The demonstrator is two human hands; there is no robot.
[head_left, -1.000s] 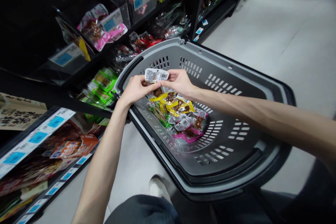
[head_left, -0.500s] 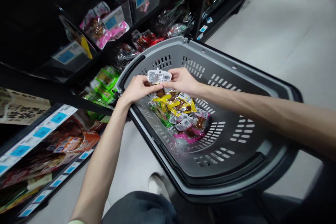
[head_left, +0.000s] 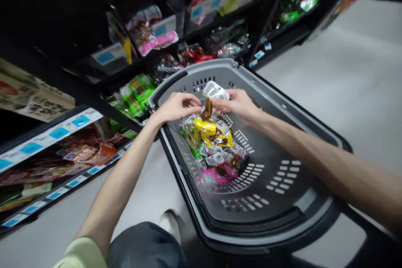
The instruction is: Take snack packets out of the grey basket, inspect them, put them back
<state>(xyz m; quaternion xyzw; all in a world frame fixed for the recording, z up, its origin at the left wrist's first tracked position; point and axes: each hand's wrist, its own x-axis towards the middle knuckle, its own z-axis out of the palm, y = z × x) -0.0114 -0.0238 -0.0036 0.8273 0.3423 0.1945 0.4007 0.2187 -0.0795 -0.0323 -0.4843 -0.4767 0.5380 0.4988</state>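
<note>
My right hand [head_left: 240,104] pinches the white top of a vacuum-packed snack packet [head_left: 207,109], which hangs over the basket. Through its clear film shows a brown piece of food, with yellow at the lower end. Beside it on the left, my left hand [head_left: 179,106] has its fingers loosely curved, thumb apart from them, and nothing visible between them. Beneath both hands is a grey shopping basket [head_left: 251,226] with slotted walls. Inside lie yellow packets [head_left: 216,136], pink-edged packets [head_left: 221,171] and a green packet [head_left: 192,144], partly overlapping.
Black store shelves [head_left: 84,83] run along the left and far side, holding green packets [head_left: 136,92], pink-edged packets [head_left: 150,37] and orange bags [head_left: 91,153]. Blue-and-white price tags [head_left: 58,134] line their edges. Pale floor [head_left: 333,63] stretches right of the basket. A shoe [head_left: 170,226] is below.
My left hand has let go of the packet and moved slightly away. My right hand has shifted right with it, and the packet is tilted. The view has turned a little.
</note>
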